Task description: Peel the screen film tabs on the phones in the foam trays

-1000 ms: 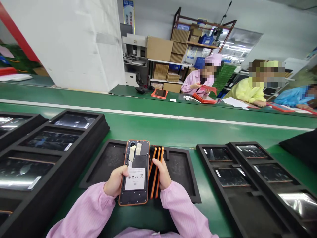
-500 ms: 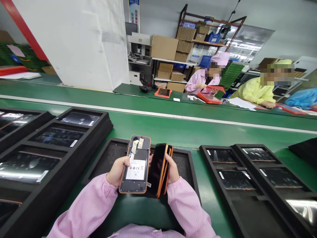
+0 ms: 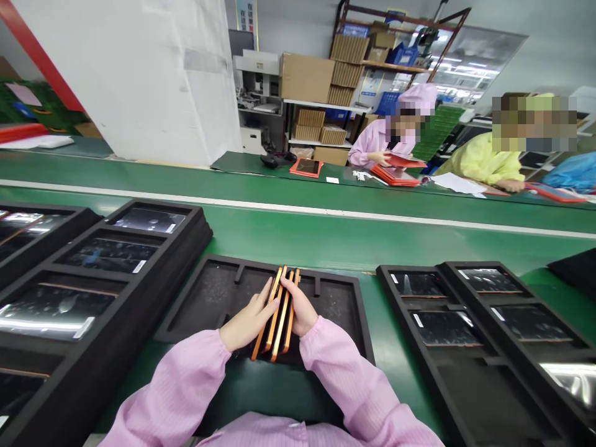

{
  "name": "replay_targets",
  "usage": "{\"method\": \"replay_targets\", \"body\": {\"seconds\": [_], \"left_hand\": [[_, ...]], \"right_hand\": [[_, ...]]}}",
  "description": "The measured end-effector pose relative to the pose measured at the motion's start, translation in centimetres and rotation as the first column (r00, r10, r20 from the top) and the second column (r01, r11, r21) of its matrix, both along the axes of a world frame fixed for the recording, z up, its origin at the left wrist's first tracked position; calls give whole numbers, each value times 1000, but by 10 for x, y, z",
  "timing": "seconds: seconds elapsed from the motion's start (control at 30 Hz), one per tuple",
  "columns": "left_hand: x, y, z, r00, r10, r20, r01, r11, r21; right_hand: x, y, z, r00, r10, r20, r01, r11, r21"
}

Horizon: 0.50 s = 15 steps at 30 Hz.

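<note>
Several phones point(image 3: 279, 320) with orange edges stand on edge in a bundle between my two hands. My left hand point(image 3: 249, 316) presses flat against the bundle's left side, fingers pointing away from me. On the right side, my right hand point(image 3: 300, 305) wraps around the bundle, its thumb near the top. The phones are above the near part of a black foam tray point(image 3: 200, 273); their lower ends tilt toward me. Their screens and backs are mostly hidden by the hands.
Stacked black foam trays holding phones point(image 3: 153, 273) rise on my left. On the right lie more trays with phones point(image 3: 444, 326). Across the green bench point(image 3: 298, 239), co-workers in pink point(image 3: 372, 143) and yellow point(image 3: 479, 158) handle flat red-edged items.
The phone in my left hand, its back and battery label facing me before, has turned on edge and joined the others. Both hands have come together around the bundle.
</note>
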<state>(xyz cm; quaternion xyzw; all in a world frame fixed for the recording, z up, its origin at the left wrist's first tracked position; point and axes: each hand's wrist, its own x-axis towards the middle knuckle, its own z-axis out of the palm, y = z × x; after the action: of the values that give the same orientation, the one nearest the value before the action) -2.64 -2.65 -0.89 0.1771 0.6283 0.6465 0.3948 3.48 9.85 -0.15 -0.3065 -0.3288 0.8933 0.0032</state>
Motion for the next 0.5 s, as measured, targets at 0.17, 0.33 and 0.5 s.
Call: {"method": "replay_targets", "body": {"seconds": [0.17, 0.33, 0.5], "left_hand": [[-1, -17, 19, 983, 27, -180, -59, 982, -177], [2, -23, 28, 955, -15, -297, -62, 966, -250], [16, -22, 20, 952, -99, -288, 15, 959, -282]], "right_hand": [[1, -9, -1, 989, 26, -144, -17, 998, 66], [11, -15, -8, 966, 139, -218, -124, 989, 78], [14, -12, -18, 980, 173, -96, -179, 982, -61]]}}
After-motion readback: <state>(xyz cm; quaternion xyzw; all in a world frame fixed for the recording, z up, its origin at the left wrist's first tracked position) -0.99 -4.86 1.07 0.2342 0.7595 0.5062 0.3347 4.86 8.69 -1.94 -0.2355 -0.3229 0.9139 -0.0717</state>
